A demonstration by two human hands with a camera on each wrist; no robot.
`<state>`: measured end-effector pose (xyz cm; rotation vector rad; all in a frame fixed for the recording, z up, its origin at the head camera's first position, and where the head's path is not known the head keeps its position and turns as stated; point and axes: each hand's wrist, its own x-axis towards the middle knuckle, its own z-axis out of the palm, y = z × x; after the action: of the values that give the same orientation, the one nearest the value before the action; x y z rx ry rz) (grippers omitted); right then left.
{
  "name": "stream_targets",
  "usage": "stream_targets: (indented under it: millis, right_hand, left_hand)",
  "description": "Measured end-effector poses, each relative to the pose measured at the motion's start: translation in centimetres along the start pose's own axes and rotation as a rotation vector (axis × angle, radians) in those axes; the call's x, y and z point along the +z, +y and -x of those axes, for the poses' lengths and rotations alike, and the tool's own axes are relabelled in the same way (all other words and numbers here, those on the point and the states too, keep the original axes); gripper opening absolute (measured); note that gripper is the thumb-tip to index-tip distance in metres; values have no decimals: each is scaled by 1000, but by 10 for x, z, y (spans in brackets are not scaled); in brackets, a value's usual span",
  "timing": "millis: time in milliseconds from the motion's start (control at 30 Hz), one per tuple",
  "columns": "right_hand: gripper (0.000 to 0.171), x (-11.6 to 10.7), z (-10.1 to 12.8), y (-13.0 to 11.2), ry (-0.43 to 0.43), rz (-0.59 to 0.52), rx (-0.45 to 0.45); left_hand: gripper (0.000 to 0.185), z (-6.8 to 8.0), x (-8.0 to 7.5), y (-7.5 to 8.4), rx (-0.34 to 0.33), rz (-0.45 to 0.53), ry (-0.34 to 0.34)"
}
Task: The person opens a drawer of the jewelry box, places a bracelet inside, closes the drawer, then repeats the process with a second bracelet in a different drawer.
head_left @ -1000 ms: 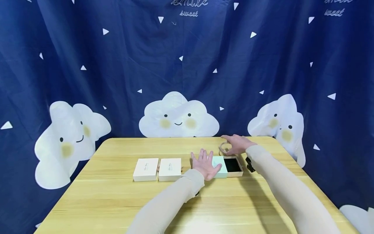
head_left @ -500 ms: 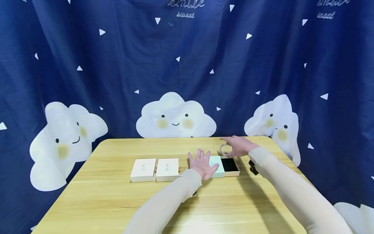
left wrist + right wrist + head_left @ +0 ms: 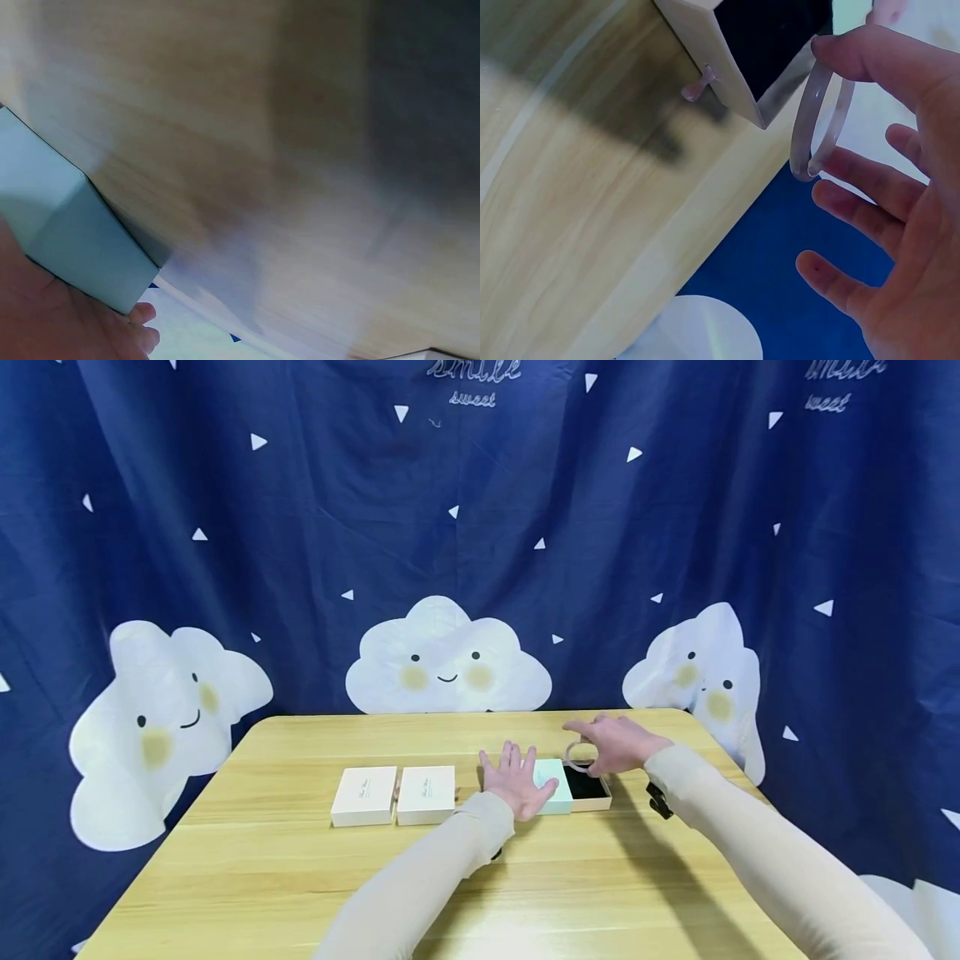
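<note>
In the head view my left hand rests with spread, straight fingers against the mint-green box sleeve. The left wrist view shows that hand along the side of the green sleeve. A drawer with a black lining is pulled out of the sleeve's right side. My right hand pinches a pale translucent bangle over the drawer's far part. Seen from the right wrist, the thumb and fingertips hold the bangle upright beside the drawer's edge, with the other fingers spread.
Two white lidded boxes, the left one and the right one, stand side by side on the wooden table. A small pink ribbon tab sticks out of the drawer's end. Behind the table hangs a blue curtain.
My right hand has brought the bangle lower and closer, from behind the drawer to over its far part. My left hand stays on the green sleeve. The head view has shifted slightly.
</note>
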<state>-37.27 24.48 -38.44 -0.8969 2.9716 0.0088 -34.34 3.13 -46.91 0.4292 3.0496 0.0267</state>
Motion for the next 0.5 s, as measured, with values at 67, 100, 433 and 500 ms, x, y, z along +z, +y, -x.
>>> stream_targets:
  millis: [67,100,433,500]
  right_hand:
    - [88,0,2,-1,-13,4,5]
    - [89,-1,3,-2,-18,11,5]
    - [91,-1,10,-9,-41,71,-26]
    - [92,-1,11,-10,-48,84,-24]
  left_hand:
    - [84,0,0,-1,1,4,2]
    - [84,0,0,-1,2,6,3]
    - [83,2,-3,-1,10,7,9]
    - [83,2,-2,-1,10,3,7]
